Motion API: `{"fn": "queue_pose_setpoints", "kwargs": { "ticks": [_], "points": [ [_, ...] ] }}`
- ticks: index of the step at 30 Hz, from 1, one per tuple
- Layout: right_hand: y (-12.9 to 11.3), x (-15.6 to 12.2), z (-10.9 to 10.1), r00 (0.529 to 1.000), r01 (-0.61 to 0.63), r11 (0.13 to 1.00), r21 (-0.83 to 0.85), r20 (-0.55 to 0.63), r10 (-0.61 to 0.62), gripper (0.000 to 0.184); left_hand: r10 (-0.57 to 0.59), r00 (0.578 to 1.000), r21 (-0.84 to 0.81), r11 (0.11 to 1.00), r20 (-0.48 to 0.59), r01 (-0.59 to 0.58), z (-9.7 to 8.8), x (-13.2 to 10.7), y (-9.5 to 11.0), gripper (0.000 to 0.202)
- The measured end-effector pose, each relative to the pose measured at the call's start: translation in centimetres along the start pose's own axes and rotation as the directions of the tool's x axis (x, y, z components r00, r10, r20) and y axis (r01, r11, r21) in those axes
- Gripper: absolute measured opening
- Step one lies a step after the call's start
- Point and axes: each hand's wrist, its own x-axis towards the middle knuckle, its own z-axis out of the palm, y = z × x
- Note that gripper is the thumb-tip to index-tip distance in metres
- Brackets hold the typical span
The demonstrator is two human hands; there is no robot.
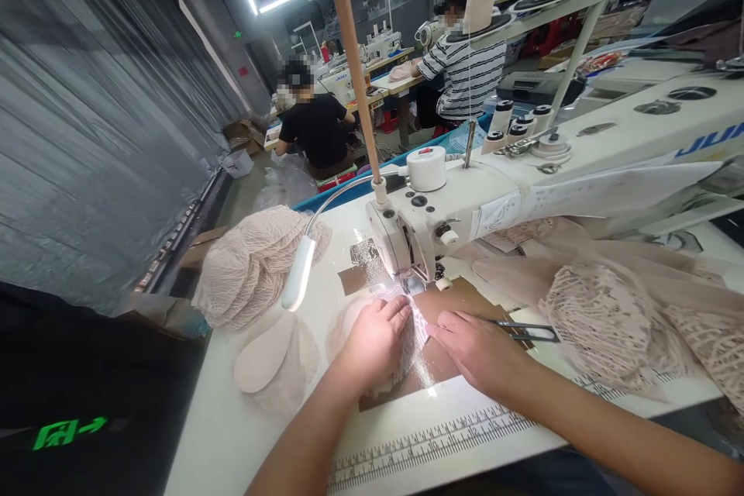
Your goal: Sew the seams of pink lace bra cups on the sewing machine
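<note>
My left hand (377,341) lies flat, fingers stretched out, pressing a pale lace fabric piece (414,333) onto the bed of a white sewing machine (459,209), just in front of the needle area (414,279). My right hand (473,349) rests beside it on the brown plate (465,302), fingers together, with small thread snips (526,332) sticking out from it to the right. The lace runs under both hands toward the presser foot.
A heap of pink lace pieces (249,263) lies at the left, a foam cup pad (264,360) nearer me, more lace (616,318) at the right. A gooseneck lamp (299,271) hangs over the table. A ruler strip (430,438) lines the front edge. Two people sew at the back.
</note>
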Motion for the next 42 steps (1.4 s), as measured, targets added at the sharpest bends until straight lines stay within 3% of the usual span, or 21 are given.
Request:
{"fn": "queue_pose_setpoints", "kwargs": {
  "ticks": [7,11,20,31,42],
  "points": [
    [0.3,2.8,-1.1,0.987,-0.029,0.999,-0.033,0.155,0.034,0.032,0.045,0.999,0.005,0.999,-0.007,-0.045,0.1,1.5,-2.4,0.052],
    [0.4,3.4,-1.0,0.991,-0.035,0.998,-0.046,0.125,0.041,0.034,0.047,0.999,0.025,0.999,-0.016,-0.047,0.0,1.8,-3.1,0.049],
    [1.6,3.0,1.3,0.999,0.037,0.998,-0.040,-0.035,-0.039,0.033,0.105,0.990,-0.050,0.993,-0.096,-0.111,0.6,0.5,-2.0,0.033],
    [1.0,4.3,0.1,0.997,-0.072,0.996,-0.056,0.010,0.073,0.049,0.071,0.993,-0.060,0.995,-0.089,-0.077,0.0,2.0,-3.5,0.034],
    [1.3,4.0,0.1,0.996,-0.085,0.996,0.033,0.039,0.084,0.046,0.011,0.996,-0.044,0.999,-0.092,-0.015,0.1,2.3,-3.7,0.033]
  ]
}}
